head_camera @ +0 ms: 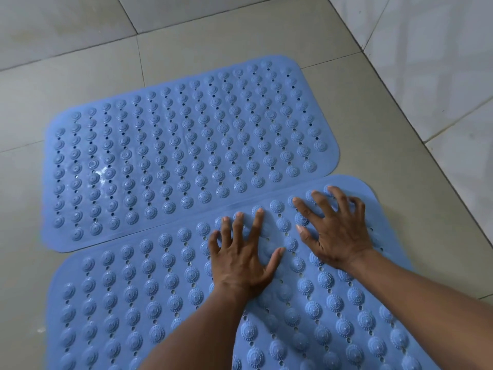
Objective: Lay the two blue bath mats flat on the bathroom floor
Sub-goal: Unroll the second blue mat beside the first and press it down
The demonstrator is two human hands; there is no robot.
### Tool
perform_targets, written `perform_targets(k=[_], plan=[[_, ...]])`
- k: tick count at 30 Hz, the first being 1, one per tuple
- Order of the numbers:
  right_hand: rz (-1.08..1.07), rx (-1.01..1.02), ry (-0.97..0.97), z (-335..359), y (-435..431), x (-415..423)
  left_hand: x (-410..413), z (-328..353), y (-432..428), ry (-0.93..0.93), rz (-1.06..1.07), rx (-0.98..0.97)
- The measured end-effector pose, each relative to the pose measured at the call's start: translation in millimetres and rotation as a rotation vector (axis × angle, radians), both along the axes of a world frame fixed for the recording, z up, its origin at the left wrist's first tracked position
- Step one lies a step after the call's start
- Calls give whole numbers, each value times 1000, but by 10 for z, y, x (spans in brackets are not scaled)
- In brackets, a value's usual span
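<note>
Two blue rubber bath mats with rows of round bumps and small holes lie on the grey tiled floor. The far mat point(186, 145) lies flat, with a whitish smear near its left side. The near mat point(128, 297) lies just below it; their long edges touch or slightly overlap. My left hand point(244, 256) presses palm-down with fingers spread on the near mat's upper middle. To its right, my right hand point(333, 231) presses the same mat near its top right corner, fingers spread. Neither hand grips anything. The near mat's lower part runs out of view.
Large grey floor tiles point(80, 49) surround the mats. A white tiled wall point(440, 62) rises along the right side, close to the near mat's right corner.
</note>
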State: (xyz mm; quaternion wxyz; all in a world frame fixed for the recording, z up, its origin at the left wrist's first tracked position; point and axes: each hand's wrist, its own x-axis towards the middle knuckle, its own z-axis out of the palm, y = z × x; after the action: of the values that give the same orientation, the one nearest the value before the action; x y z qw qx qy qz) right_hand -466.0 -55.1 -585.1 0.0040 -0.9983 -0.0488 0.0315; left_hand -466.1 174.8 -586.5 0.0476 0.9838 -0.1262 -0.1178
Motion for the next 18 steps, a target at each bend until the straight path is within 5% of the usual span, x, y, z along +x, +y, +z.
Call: perform_targets(k=[8, 12, 18], plan=[[-171, 5, 232, -8, 79, -195, 33, 257, -102, 189, -57, 3], [-285, 89, 187, 73, 518, -428, -202, 293, 343, 172, -93, -43], [120, 208, 204, 102, 1789, -1052, -933, 321, 1766, 215, 120, 65]])
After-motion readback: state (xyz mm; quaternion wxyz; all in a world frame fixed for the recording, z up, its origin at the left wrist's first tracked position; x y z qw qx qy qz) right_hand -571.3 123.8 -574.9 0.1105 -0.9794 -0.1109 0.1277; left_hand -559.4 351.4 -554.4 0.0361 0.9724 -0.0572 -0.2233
